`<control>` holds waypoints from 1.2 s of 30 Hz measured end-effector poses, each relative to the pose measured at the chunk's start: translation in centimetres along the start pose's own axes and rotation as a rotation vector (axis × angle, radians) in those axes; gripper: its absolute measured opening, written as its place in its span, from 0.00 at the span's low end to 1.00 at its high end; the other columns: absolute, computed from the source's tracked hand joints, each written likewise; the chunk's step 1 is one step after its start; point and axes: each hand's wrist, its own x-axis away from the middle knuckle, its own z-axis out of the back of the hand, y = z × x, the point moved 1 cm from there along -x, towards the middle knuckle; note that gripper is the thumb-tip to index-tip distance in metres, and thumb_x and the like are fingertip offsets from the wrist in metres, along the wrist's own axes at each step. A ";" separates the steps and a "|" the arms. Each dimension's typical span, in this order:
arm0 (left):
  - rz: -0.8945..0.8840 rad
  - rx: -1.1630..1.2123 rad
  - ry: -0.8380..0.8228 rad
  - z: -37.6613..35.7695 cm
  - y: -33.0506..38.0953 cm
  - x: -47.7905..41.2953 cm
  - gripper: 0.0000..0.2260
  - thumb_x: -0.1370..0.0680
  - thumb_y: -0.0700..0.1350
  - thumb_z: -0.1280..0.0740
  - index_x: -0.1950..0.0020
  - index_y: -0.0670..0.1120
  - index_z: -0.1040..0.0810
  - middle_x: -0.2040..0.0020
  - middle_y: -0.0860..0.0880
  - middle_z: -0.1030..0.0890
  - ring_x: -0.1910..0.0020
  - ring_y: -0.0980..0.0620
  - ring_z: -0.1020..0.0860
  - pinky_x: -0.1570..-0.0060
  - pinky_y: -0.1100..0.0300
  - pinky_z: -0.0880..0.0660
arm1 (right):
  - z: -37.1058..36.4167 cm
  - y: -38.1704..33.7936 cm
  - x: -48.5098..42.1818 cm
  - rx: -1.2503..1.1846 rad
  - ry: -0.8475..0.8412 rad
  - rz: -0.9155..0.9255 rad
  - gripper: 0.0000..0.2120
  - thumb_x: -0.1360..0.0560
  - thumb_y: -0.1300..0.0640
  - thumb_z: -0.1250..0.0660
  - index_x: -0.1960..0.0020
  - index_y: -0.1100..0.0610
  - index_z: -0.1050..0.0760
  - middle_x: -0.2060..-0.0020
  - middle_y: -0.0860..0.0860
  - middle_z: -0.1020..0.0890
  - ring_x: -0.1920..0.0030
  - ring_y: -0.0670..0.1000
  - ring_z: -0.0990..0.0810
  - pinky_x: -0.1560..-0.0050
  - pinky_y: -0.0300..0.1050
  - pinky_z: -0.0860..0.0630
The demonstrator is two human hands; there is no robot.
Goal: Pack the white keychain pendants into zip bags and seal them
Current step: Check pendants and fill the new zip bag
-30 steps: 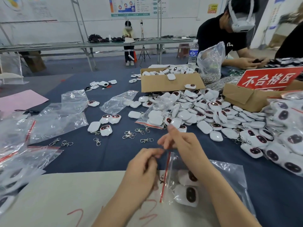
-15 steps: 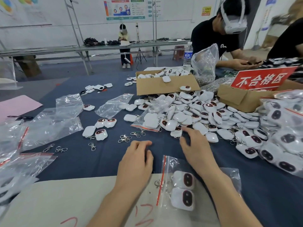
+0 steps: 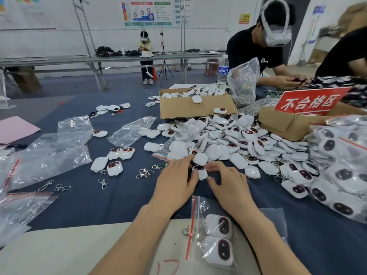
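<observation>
At the near edge of the pendant pile [image 3: 228, 143], my left hand [image 3: 174, 185] and my right hand [image 3: 228, 185] meet around one white pendant [image 3: 201, 172] with a dark oval face. My left thumb and forefinger pinch its left side, and my right fingers curl against its right side. A clear zip bag [image 3: 218, 239] with a red seal strip lies near me under my right forearm. It holds two pendants, and a metal clasp pokes out at its mouth.
Empty zip bags [image 3: 59, 155] and loose clasps [image 3: 145, 173] lie to the left on the blue cloth. A cardboard box [image 3: 196, 111] of pendants stands behind the pile. A red sign [image 3: 309, 101] and packed bags [image 3: 341, 165] fill the right. People work opposite.
Both hands let go of the zip bag, which now lies flat near me. They reached forward to the pile's edge and closed on a single pendant.
</observation>
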 end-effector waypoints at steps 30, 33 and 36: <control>0.276 0.979 0.047 0.9 0.7 2.5 0.06 0.17 0.47 0.34 0.45 0.55 0.18 0.54 0.55 0.15 0.54 0.59 0.18 0.52 0.69 0.24 | 1.2 -3.3 0.6 -0.698 -0.108 -0.024 0.19 0.20 0.56 0.32 0.54 0.29 0.19 0.61 0.39 0.14 0.61 0.37 0.18 0.57 0.26 0.27; 0.313 1.004 0.054 0.9 0.5 2.4 0.07 0.17 0.48 0.35 0.47 0.53 0.17 0.57 0.57 0.15 0.59 0.60 0.20 0.56 0.69 0.24 | 1.1 -3.3 0.6 -0.685 -0.118 -0.061 0.18 0.21 0.55 0.32 0.55 0.30 0.19 0.64 0.40 0.15 0.64 0.40 0.21 0.61 0.28 0.27; 0.339 1.017 0.026 1.0 0.5 2.3 0.07 0.18 0.48 0.34 0.49 0.52 0.16 0.61 0.57 0.17 0.61 0.60 0.21 0.59 0.69 0.25 | 1.2 -3.1 0.7 -0.722 -0.137 -0.099 0.15 0.21 0.55 0.31 0.55 0.33 0.18 0.68 0.41 0.17 0.67 0.42 0.26 0.65 0.31 0.29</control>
